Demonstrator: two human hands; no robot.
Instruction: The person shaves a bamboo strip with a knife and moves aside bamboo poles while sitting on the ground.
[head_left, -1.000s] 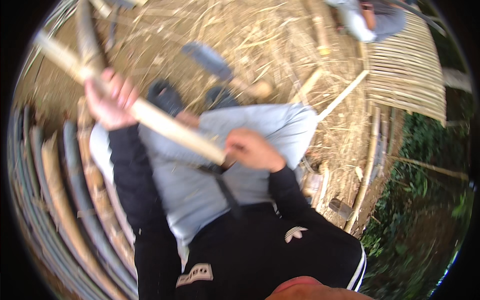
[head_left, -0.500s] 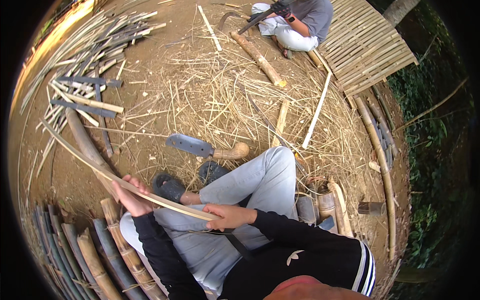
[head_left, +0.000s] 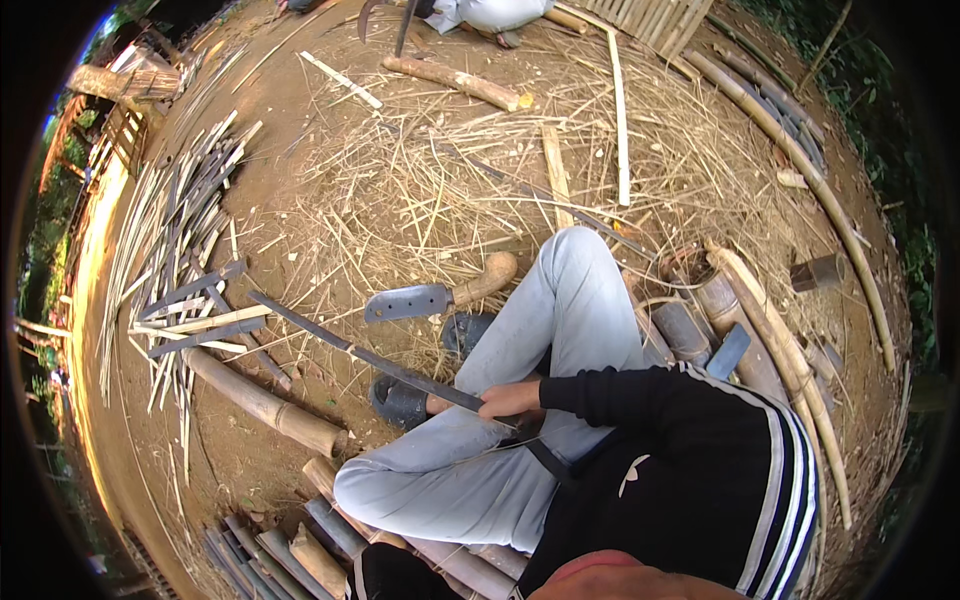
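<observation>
A: In the head view, what does the right hand [head_left: 512,400] have?
B: A long strip [head_left: 360,352] with its dark face up. The fingers wrap the near end, just above the lap; the rest slants away to the left, past the sandals [head_left: 397,402], toward the pile of strips [head_left: 205,240].
A: So that grip is clenched around it?
B: Yes, grasping the strip firmly, it seems.
A: And the left hand?
B: Out of sight. Only a black sleeve [head_left: 395,575] shows at the lower edge, so I cannot tell what that grip does.
A: What has just changed?
B: Half a second back, both hands are on a pale-faced strip; now one hand alone holds a dark-faced one. I cannot tell whether it is the same piece turned over or another. The view also swings left, taking in more of the pile.
A: What does that mean for the work?
B: The strip has just one visible holder, so I judge its far end to be less steady.
A: Is the big knife [head_left: 430,298] in use?
B: No. It lies on the ground beyond the sandals, apart from the strip, its wooden handle toward the knee.
</observation>
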